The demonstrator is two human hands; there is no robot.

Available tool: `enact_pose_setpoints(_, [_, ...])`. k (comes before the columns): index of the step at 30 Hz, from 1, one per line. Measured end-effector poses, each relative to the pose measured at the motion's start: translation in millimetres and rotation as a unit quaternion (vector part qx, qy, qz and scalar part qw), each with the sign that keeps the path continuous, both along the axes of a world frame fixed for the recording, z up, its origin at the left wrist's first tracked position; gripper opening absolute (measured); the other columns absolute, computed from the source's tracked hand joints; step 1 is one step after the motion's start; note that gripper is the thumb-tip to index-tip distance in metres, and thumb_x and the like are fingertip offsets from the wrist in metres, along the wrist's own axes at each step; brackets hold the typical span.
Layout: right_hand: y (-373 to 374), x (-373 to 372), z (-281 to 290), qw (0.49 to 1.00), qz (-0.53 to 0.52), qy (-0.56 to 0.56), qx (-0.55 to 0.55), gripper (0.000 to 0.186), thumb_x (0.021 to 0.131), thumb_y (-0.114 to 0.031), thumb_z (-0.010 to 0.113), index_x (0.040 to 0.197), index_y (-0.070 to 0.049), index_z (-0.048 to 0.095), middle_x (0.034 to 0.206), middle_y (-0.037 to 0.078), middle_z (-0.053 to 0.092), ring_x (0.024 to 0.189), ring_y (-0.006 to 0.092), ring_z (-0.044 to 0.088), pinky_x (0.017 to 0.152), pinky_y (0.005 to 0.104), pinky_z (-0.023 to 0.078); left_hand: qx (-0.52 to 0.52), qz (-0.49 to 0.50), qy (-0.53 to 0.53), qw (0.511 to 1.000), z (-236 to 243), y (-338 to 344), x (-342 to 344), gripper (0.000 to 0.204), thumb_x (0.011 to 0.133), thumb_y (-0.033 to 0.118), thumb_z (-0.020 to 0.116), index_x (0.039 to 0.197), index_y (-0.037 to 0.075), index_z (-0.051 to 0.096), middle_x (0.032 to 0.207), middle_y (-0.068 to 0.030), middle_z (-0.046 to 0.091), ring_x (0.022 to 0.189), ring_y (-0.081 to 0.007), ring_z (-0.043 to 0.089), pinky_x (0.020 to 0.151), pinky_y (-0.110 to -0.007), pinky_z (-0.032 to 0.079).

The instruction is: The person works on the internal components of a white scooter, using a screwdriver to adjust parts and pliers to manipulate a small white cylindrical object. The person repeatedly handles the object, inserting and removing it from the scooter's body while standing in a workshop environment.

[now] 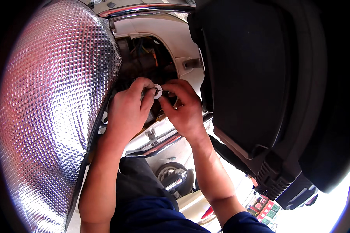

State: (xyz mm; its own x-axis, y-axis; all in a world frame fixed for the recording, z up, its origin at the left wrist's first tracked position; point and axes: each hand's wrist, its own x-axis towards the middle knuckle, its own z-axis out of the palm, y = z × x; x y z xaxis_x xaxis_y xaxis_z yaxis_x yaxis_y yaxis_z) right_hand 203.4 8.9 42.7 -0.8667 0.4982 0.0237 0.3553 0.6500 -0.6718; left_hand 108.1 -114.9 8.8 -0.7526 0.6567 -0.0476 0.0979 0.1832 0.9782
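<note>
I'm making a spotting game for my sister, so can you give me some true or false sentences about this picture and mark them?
1. The small white ring is between the left hand and the right hand. True.
2. The person wears thick gloves. False: both hands are bare.
3. The shiny silver sheet is on the right side of the picture. False: the silver sheet is on the left.
4. A big black panel is on the right side of the picture. True.
5. The sleeve is yellow. False: the sleeve is dark blue.
</note>
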Motion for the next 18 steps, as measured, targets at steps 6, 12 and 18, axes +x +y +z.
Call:
enact_pose_setpoints(6, [-3.5, -1.5, 8.2, 0.999, -0.009, -0.012, -0.048, 0.030, 0.074, -0.005, 0.075, 0.102, -0.007, 0.066, 0.102, 0.008, 0.065, 0.088, 0.0215, 0.063, 0.070, 0.0302, 0.049, 0.005, 0.059, -0.024, 0.998, -2.4, 6.9, 6.6, 0.012, 0.087, 0.010, 0.063, 0.095, 0.004, 0.056, 0.080, -0.0150, 0.067, 0.071, -0.0344, 0.067, 0.059, -0.038, 0.050])
enact_pose_setpoints(12, [-3.3, 1.1, 3.1, 0.999, -0.012, 0.008, -0.034, 0.030, 0.072, -0.006, 0.078, 0.100, -0.006, 0.066, 0.100, 0.009, 0.066, 0.092, 0.0261, 0.063, 0.078, 0.0347, 0.053, 0.060, 0.104, -0.128, 0.984, -7.0, 11.0, 13.9, 0.009, 0.083, 0.004, 0.065, 0.088, 0.001, 0.059, 0.078, -0.0064, 0.069, 0.058, -0.0088, 0.057, 0.052, -0.025, 0.042])
enact_pose_setpoints(18, [-3.6, -0.9, 5.6, 0.999, -0.019, 0.013, -0.047, 0.031, 0.070, -0.001, 0.077, 0.098, -0.006, 0.067, 0.100, 0.007, 0.067, 0.094, 0.0254, 0.060, 0.080, 0.0345, 0.052, 0.091, 0.115, -0.241, 0.959, -11.5, 17.2, 13.9, 0.006, 0.084, 0.002, 0.065, 0.086, -0.001, 0.061, 0.080, -0.0044, 0.068, 0.063, -0.0046, 0.054, 0.054, -0.022, 0.041])
